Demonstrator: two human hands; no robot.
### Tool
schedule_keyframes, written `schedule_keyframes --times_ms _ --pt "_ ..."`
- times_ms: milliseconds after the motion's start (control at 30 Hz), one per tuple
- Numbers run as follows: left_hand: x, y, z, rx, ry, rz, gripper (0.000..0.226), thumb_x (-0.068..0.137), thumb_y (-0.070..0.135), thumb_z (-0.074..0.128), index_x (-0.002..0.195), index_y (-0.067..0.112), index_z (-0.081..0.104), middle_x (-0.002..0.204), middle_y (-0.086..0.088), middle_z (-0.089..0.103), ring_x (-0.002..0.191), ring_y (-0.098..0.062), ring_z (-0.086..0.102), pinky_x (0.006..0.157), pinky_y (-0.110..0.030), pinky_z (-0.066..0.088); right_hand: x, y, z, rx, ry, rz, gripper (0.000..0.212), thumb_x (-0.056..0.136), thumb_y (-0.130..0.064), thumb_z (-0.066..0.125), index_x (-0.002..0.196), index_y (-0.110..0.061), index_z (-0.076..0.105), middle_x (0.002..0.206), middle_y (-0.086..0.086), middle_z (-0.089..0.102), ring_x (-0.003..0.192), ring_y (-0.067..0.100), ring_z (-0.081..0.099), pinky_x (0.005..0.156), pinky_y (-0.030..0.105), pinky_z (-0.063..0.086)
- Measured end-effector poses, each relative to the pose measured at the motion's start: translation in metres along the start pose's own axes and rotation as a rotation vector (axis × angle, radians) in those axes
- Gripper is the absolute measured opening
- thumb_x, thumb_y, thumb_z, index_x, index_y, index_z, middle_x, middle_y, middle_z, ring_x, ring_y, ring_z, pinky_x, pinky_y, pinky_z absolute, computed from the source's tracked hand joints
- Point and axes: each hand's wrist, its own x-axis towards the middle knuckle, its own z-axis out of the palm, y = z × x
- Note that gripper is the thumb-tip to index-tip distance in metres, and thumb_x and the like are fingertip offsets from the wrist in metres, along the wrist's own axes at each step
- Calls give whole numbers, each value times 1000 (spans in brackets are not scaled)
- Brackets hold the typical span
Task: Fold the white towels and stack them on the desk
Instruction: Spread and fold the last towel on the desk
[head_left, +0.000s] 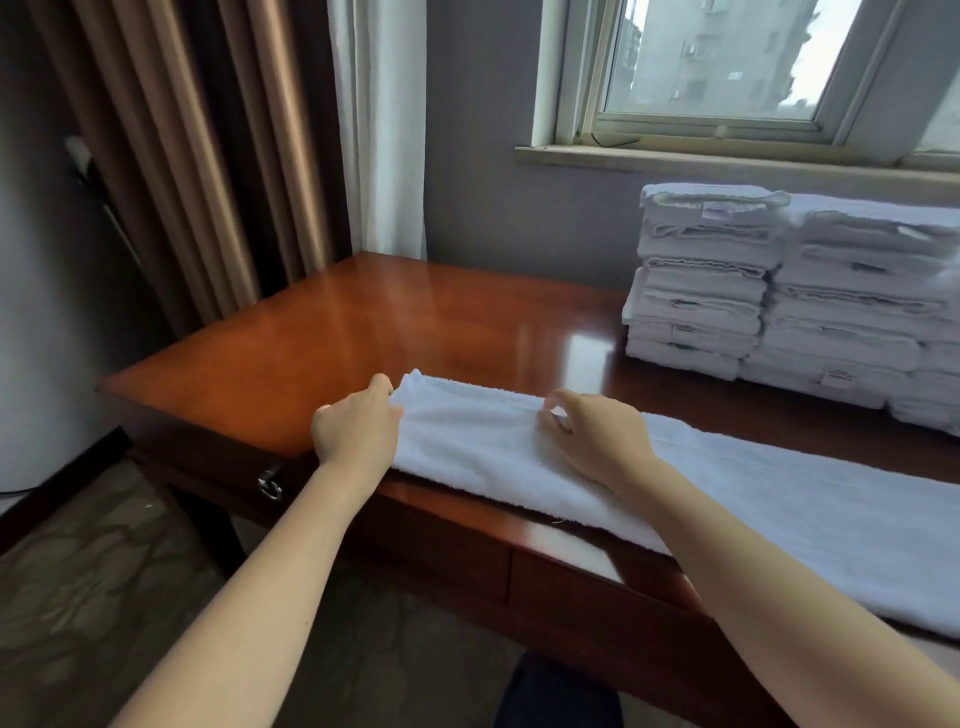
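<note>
From my seat I see two tall piles of folded towels (779, 291) standing side by side on the far right of the desk (322, 338), under the window (727, 67). A brown curtain (171, 156) hangs at the far left. A metal drawer pull (270, 486) shows on the desk's near left front. Nothing lies between the hands and the piles except bare polished wood. The towel (519, 467) being worked lies as a long band along the near edge of the desk, running off to the right. The left hand (356, 426) sits at the band's left end, fingers curled and gripping that end. The right hand (597, 436) rests on top of the band a little further right, thumb and fingers pinching its far edge. Both forearms reach in from the near side, roughly parallel.
</note>
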Motion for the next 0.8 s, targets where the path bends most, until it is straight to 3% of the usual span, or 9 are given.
schedule_keyframes --times_ms 133,233,333,400,500,633,800 --pt "-3 5 2 138 59 -4 25 98 13 44 121 20 47 119 -1 59 109 -22 59 92 -34 38 -4 1 -4 -14 16 100 29 94 -43 41 102 -26 63 62 -10 52 66 18 52 50 26 26" --pt "-8 29 0 -39 76 92 56 90 3 46 141 24 36 138 -2 43 126 -24 44 111 -36 27 -14 2 -4 9 -30 40 25 93 -32 43 107 -25 63 84 -6 64 86 21 61 61 31 38" --pt "-24 77 0 -389 -111 313 46 96 9 41 139 21 46 140 0 48 130 -23 42 109 -36 32 -12 4 -15 242 -218 6 40 94 -18 45 130 -28 58 121 -5 62 115 17 55 89 33 45" --pt "-39 106 5 -440 -165 439 39 101 18 40 139 19 49 142 1 49 134 -20 40 111 -32 28 -13 15 -27 314 -228 46 46 93 -11 44 133 -29 56 119 -8 62 113 15 56 92 34 46" --pt "-53 135 14 -399 -198 504 42 104 30 36 143 20 46 151 3 43 144 -16 28 115 -29 15 -32 42 -41 187 -126 92 45 91 -7 45 128 -26 61 115 -9 65 108 15 59 91 32 46" --pt "-68 177 18 -360 -282 584 49 104 40 34 149 22 38 159 4 31 149 -15 15 119 -31 6 -76 88 -53 80 -91 171 43 93 -8 45 131 -24 59 127 -9 62 121 13 54 114 32 24" --pt "-94 239 20 -304 -350 745 54 103 46 31 151 23 33 162 1 22 151 -17 10 121 -37 3 -118 142 -70 52 -116 327 41 101 -22 38 140 -28 51 146 -11 49 139 6 36 120 33 11"
